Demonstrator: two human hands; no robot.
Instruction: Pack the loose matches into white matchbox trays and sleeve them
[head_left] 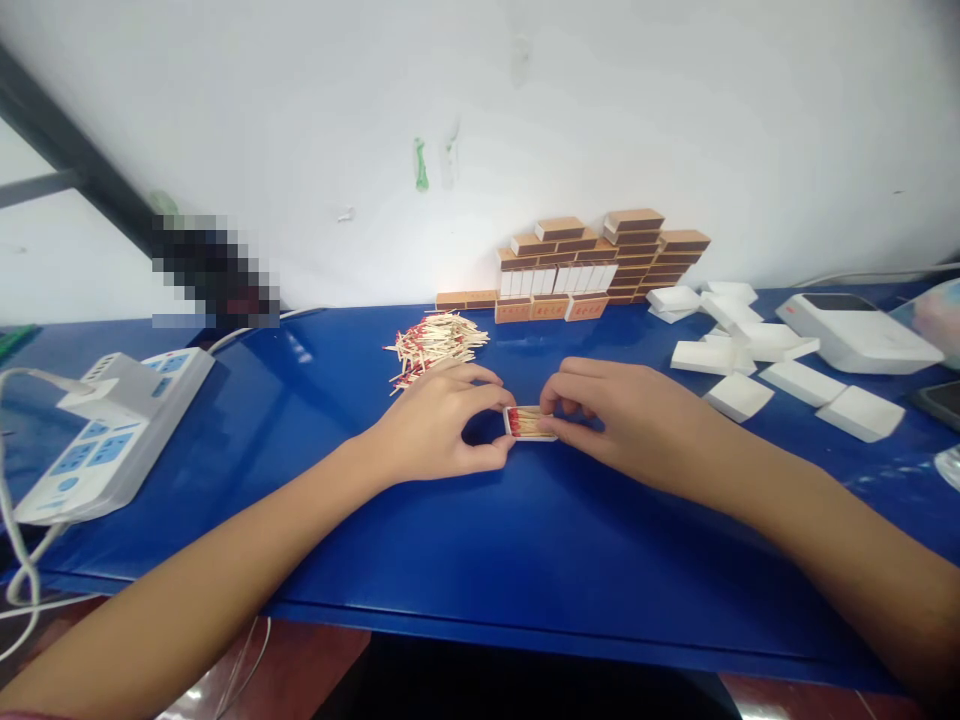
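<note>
A small white matchbox tray [531,437] lies on the blue table in front of me, with a layer of red-tipped matches [529,421] inside, heads to the left. My left hand [442,420] pinches the tray's left end between thumb and forefinger. At the opposite end, my right hand [615,410] has its thumb and curled fingers closed on the tray, covering part of its right side. Just beyond my left hand sits a loose heap of matches [446,338], partly hidden by that hand.
Stacked matchboxes [637,260] stand against the white wall. Several empty white trays [802,381] lie scattered at the right, beside a white device [855,335]. A power strip [124,440] with cables occupies the left. The table's front edge [525,640] runs below my arms.
</note>
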